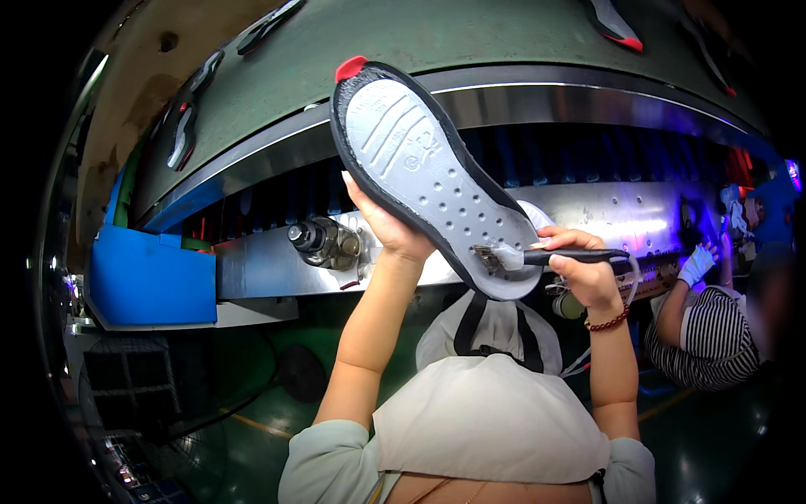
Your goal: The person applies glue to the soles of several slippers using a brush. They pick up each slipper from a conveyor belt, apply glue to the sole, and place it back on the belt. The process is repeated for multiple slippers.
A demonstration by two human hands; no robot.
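Note:
My left hand [395,227] is closed on a shoe sole [399,164] from below and its left edge, holding it up in front of me. The sole is grey inside with a black rim and a red tip at its far end. Small round dimples cover its nearer half. In my right hand [592,277] is a black-handled brush [571,256], gripped between thumb and fingers. The brush's bristles [495,256] touch the sole's grey surface near its close end. A thin pale tube [635,281] runs from the end of the brush handle. Part of my left fingers is hidden behind the sole.
Beyond the metal rail [571,101] runs a green belt [495,38] carrying several soles. A metal fitting with a black knob [309,238] stands on the ledge, left of my hand. A blue box [151,277] sits further left. At right, a co-worker's gloved hand [695,265] shows.

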